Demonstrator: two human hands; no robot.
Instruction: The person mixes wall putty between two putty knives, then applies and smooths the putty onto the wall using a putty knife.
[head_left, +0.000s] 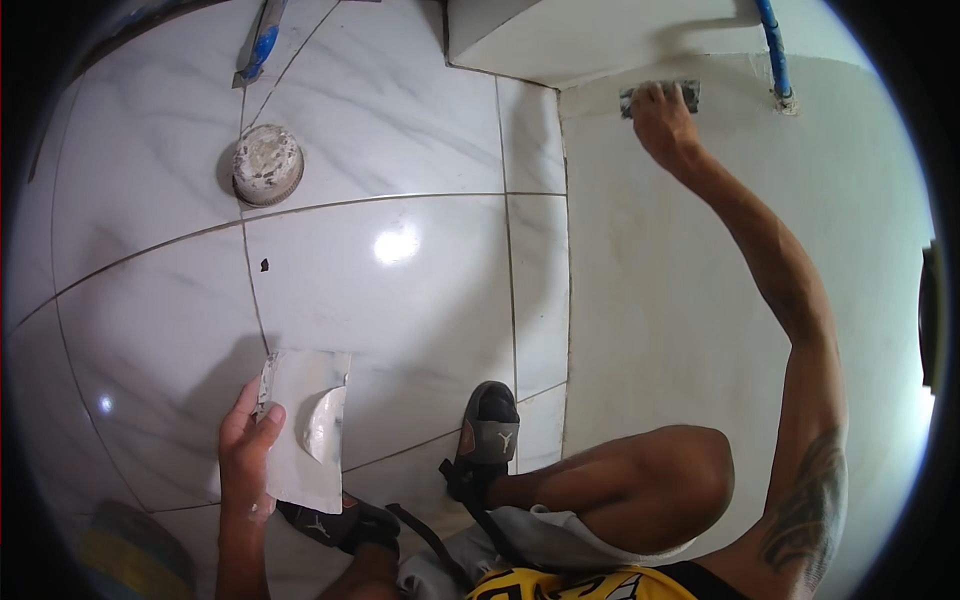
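Note:
My left hand (243, 445) grips a pale rectangular board (297, 475) by its left side; a smooth lump of white paste (325, 425) lies on the board. My right hand (662, 120) is stretched out to the upper right, fingers closed on a small flat scraper blade (630, 103) held against the off-white plastered wall (660, 300), near its edge with a ledge. A round container crusted with dried white material (267, 160) sits on the tiled floor, left of centre.
A blue-handled tool (262, 45) lies on the white tiles (400, 300) at the top left. A blue pipe (775, 55) runs to the wall beyond my right hand. A pale ledge (520, 35) is at the top. My sandalled feet (490, 435) and bent knee occupy the bottom.

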